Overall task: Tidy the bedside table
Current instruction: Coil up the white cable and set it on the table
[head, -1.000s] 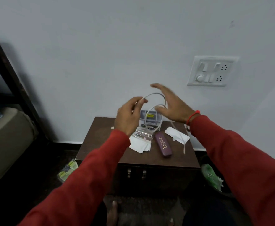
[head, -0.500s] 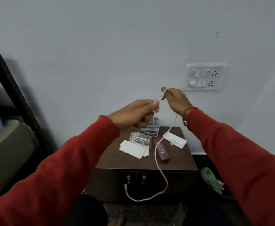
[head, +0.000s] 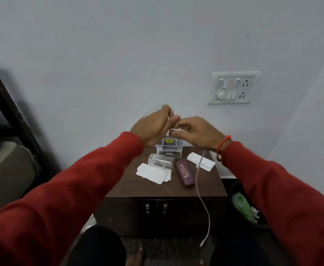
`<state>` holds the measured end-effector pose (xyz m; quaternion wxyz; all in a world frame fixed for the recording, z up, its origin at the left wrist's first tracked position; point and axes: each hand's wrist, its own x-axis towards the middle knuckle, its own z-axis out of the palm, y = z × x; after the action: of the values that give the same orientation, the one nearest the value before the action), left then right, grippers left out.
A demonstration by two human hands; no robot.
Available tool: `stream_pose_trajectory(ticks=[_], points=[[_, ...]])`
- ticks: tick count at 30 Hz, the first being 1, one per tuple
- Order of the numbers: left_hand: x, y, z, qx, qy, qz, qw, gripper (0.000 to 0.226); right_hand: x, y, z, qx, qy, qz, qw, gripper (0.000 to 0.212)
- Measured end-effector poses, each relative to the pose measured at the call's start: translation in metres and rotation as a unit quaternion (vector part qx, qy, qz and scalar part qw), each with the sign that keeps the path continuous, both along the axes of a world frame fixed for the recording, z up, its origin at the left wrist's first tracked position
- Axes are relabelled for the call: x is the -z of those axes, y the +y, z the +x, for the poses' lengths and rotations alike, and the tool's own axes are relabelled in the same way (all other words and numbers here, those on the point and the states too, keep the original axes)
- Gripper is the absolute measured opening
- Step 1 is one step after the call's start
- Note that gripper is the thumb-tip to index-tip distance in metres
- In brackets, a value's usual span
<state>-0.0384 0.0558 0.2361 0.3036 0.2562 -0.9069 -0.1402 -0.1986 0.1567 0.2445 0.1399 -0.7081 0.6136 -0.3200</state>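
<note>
The room is dim and evenly lit, with a cool grey cast on the wall (head: 157, 45). A soft shadow spreads at 9 o'clock beside the dark bed frame (head: 7, 104). Both hands, the left hand (head: 153, 129) most, are smeared by motion blur. The floor at 6 o'clock sinks into near black. Straight lines bow slightly toward the edges.

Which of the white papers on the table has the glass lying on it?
The left white paper stack: the glass lies on its side across its back edge. The right white paper bears no glass; only the white cable passes over it.
</note>
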Motion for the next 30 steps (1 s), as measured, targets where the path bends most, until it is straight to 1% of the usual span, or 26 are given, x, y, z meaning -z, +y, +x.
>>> stream_pose_trajectory(ticks=[1, 2, 3, 4, 5, 6, 7, 9, 11, 13, 14, 15, 16, 17, 18, 19, 20, 21, 22, 23, 24, 25, 26, 27, 28, 30], points=[[0.007, 0.006, 0.002, 0.008, -0.056, 0.02, 0.998, 0.042, -0.003, 0.0, -0.007, 0.013, 0.012, -0.026, 1.0, 0.017], [0.011, 0.012, 0.004, 0.022, -0.078, 0.06, 0.995, 0.05, -0.005, 0.0, -0.013, 0.029, 0.016, -0.043, 0.999, 0.017], [0.014, 0.02, 0.004, 0.044, -0.068, 0.124, 0.989, 0.054, -0.006, 0.0, -0.018, 0.045, 0.014, -0.057, 0.997, 0.015], [0.014, 0.029, 0.002, 0.072, -0.027, 0.217, 0.973, 0.055, -0.005, 0.0, -0.024, 0.057, 0.0, -0.065, 0.996, 0.014], [0.015, 0.037, -0.001, 0.102, 0.039, 0.334, 0.936, 0.052, -0.004, 0.0, -0.028, 0.062, -0.023, -0.069, 0.995, 0.014], [0.013, 0.044, -0.004, 0.125, 0.114, 0.441, 0.881, 0.047, -0.003, 0.0, -0.03, 0.06, -0.06, -0.069, 0.994, 0.015], [0.011, 0.051, -0.007, 0.138, 0.184, 0.514, 0.826, 0.043, 0.0, -0.001, -0.031, 0.059, -0.098, -0.069, 0.991, 0.016], [0.006, 0.057, -0.013, 0.149, 0.286, 0.578, 0.75, 0.037, 0.008, -0.002, -0.029, 0.064, -0.154, -0.077, 0.983, 0.018], [-0.004, 0.059, -0.021, 0.159, 0.364, 0.612, 0.683, 0.031, 0.018, -0.003, -0.021, 0.07, -0.15, -0.074, 0.983, 0.022], [-0.016, 0.055, -0.031, 0.155, 0.446, 0.638, 0.608, 0.028, 0.031, 0.001, -0.007, 0.047, -0.134, -0.018, 0.99, 0.023], [-0.022, 0.05, -0.035, 0.143, 0.479, 0.623, 0.602, 0.026, 0.035, 0.004, 0.002, 0.027, -0.135, 0.032, 0.99, 0.023], [-0.023, 0.045, -0.038, 0.117, 0.497, 0.568, 0.645, 0.025, 0.036, 0.006, 0.011, 0.003, -0.127, 0.082, 0.988, 0.02], [-0.02, 0.037, -0.037, 0.078, 0.488, 0.466, 0.734, 0.023, 0.036, 0.008, 0.018, -0.017, -0.103, 0.117, 0.988, 0.016], [-0.014, 0.029, -0.033, 0.045, 0.436, 0.323, 0.839, 0.022, 0.034, 0.009, 0.022, -0.03, -0.065, 0.119, 0.99, 0.014], [-0.008, 0.022, -0.027, 0.033, 0.345, 0.168, 0.923, 0.02, 0.03, 0.008, 0.022, -0.027, -0.025, 0.096, 0.995, 0.012], [-0.001, 0.017, -0.021, 0.037, 0.235, 0.042, 0.97, 0.019, 0.023, 0.008, 0.019, -0.016, 0.008, 0.059, 0.998, 0.011], [0.006, 0.014, -0.014, 0.032, 0.121, -0.033, 0.992, 0.024, 0.014, 0.006, 0.014, 0.002, 0.029, 0.022, 0.999, 0.011], [0.013, 0.014, -0.007, 0.024, 0.034, -0.051, 0.998, 0.033, 0.006, 0.005, 0.007, 0.017, 0.042, -0.011, 0.999, 0.012], [0.02, 0.014, -0.004, 0.019, -0.014, -0.034, 0.999, 0.042, 0.001, 0.004, -0.002, 0.035, 0.047, -0.037, 0.998, 0.011], [0.026, 0.015, -0.001, 0.025, -0.03, 0.001, 0.999, 0.048, -0.004, 0.004, -0.01, 0.054, 0.042, -0.057, 0.996, 0.012], [0.029, 0.018, 0.001, 0.043, -0.013, 0.064, 0.997, 0.051, -0.007, 0.004, -0.019, 0.076, 0.028, -0.073, 0.994, 0.016], [0.031, 0.023, 0.001, 0.063, 0.03, 0.161, 0.985, 0.053, -0.008, 0.004, -0.026, 0.091, 0.008, -0.084, 0.992, 0.02], [0.031, 0.028, 0.0, 0.088, 0.085, 0.286, 0.95, 0.052, -0.005, 0.002, -0.031, 0.105, -0.016, -0.082, 0.991, 0.022], [0.027, 0.033, 0.0, 0.12, 0.138, 0.41, 0.894, 0.05, -0.002, 0.001, -0.034, 0.107, -0.041, -0.074, 0.991, 0.023], [0.021, 0.038, -0.002, 0.154, 0.189, 0.505, 0.828, 0.049, 0.004, -0.001, -0.033, 0.098, -0.059, -0.057, 0.992, 0.022], [0.008, 0.045, -0.01, 0.206, 0.284, 0.606, 0.714, 0.045, 0.02, -0.004, -0.025, 0.065, -0.07, -0.022, 0.995, 0.025]])
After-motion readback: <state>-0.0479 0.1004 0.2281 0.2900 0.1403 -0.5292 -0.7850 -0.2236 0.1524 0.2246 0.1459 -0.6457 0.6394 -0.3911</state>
